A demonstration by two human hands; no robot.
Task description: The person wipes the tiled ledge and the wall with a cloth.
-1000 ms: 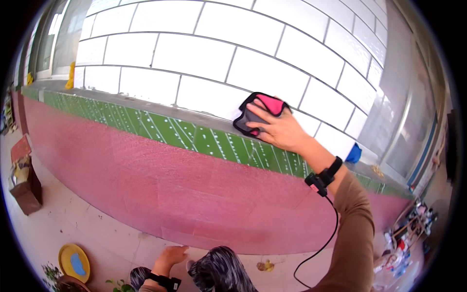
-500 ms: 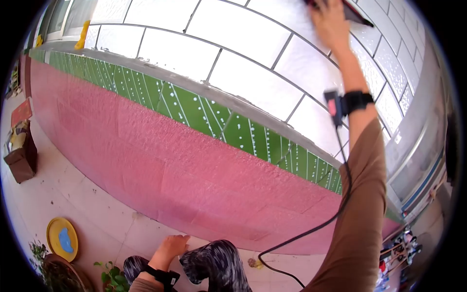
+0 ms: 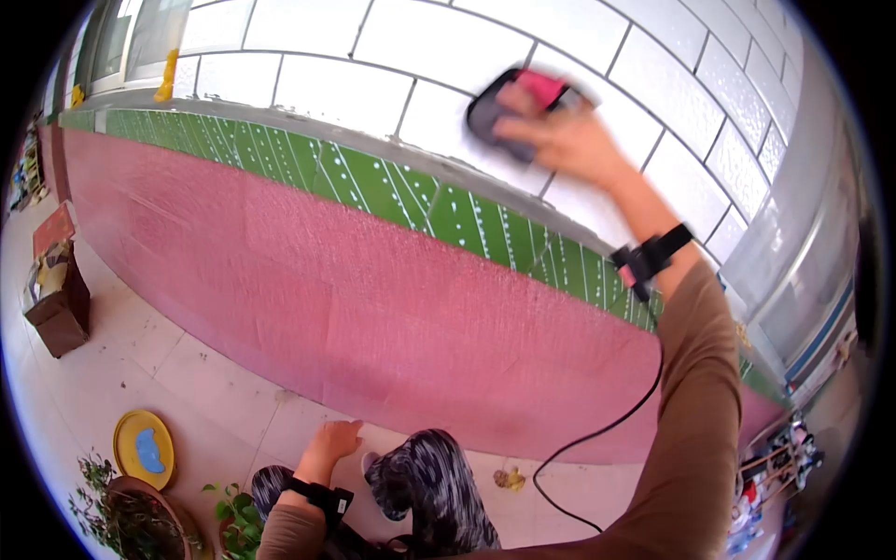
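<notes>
My right hand (image 3: pixel 569 140) is closed on a grey cleaning pad (image 3: pixel 485 117) with a pinkish-red part on its back. It presses the pad against the white wall tiles (image 3: pixel 448 37); the hand and pad are blurred by motion. My left hand (image 3: pixel 334 441) is low down by my knees, in front of the pink wall base. Its fingers point right, loosely extended, with nothing visible in them. A black strap with a small device circles each wrist, and a black cable (image 3: pixel 597 434) hangs below the right one.
A green tile band (image 3: pixel 373 191) runs below a grey ledge, above the pink wall (image 3: pixel 280 271). On the floor at left are a brown box (image 3: pixel 61 308), a yellow dish (image 3: pixel 131 434) with something blue in it, and potted plants (image 3: pixel 140 523). A cluttered rack (image 3: pixel 775 476) stands right.
My right hand has swept the pad down and left across the tiles from the top right. My left hand stays by my knees, while the whole view has shifted slightly.
</notes>
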